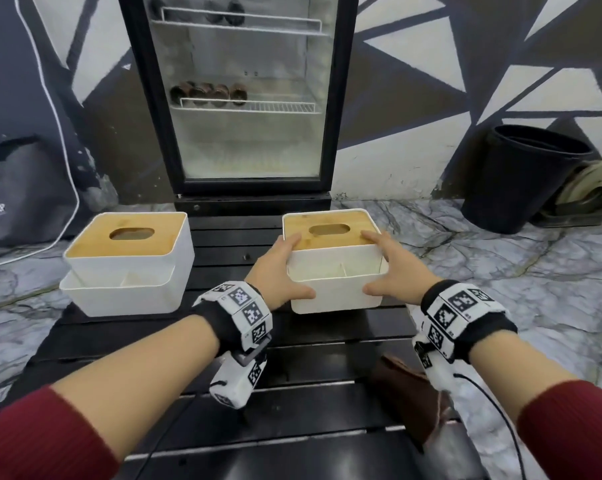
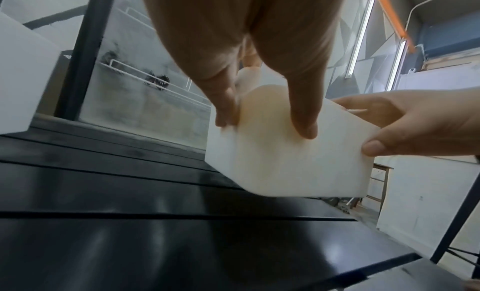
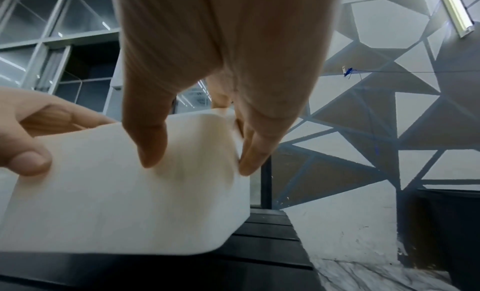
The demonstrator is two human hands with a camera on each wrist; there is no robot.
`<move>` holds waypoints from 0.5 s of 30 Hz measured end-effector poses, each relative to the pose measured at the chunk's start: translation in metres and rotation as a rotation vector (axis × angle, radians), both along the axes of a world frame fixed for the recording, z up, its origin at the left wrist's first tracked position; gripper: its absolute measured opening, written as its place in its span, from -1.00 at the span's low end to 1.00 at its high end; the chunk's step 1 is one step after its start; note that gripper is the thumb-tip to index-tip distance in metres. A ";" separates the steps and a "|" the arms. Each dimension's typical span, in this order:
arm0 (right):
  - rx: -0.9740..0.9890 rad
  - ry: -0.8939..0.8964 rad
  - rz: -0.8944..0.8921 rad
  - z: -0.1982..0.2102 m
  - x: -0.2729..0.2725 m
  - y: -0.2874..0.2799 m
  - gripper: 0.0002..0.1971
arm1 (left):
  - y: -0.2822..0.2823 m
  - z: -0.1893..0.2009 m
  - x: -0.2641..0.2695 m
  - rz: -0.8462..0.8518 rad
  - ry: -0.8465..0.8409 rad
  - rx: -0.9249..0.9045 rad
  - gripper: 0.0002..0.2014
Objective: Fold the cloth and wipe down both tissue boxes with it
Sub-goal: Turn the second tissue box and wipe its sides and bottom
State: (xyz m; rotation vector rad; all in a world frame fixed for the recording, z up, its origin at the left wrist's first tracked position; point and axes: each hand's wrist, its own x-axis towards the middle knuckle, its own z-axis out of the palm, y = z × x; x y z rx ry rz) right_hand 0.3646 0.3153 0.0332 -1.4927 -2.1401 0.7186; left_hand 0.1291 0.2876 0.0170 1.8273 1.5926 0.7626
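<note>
Two white tissue boxes with bamboo lids stand on a black slatted table (image 1: 126,341). The left tissue box (image 1: 130,265) is untouched. Both hands grip the right tissue box (image 1: 334,271) (image 2: 285,162) (image 3: 116,203) by its sides. My left hand (image 1: 285,268) (image 2: 265,125) has its thumb on the front face and its fingers along the left side. My right hand (image 1: 388,266) (image 3: 200,162) mirrors it on the right side. I cannot tell whether the box is lifted off the table. A brown cloth (image 1: 407,393) lies crumpled on the table beneath my right wrist, untouched.
A glass-door fridge (image 1: 244,98) stands right behind the table. A black bin (image 1: 521,174) stands at the back right on the marble floor (image 1: 500,271). A dark bag (image 1: 19,150) leans at the left. A cable runs from my right wrist.
</note>
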 end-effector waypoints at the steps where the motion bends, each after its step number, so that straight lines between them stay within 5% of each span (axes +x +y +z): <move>1: -0.007 -0.017 -0.004 -0.004 0.004 0.009 -0.05 | 0.007 -0.004 0.003 -0.006 0.002 0.003 0.05; 15: 0.014 -0.020 -0.034 -0.030 0.031 0.039 -0.03 | 0.039 -0.030 0.027 -0.069 -0.018 0.066 -0.02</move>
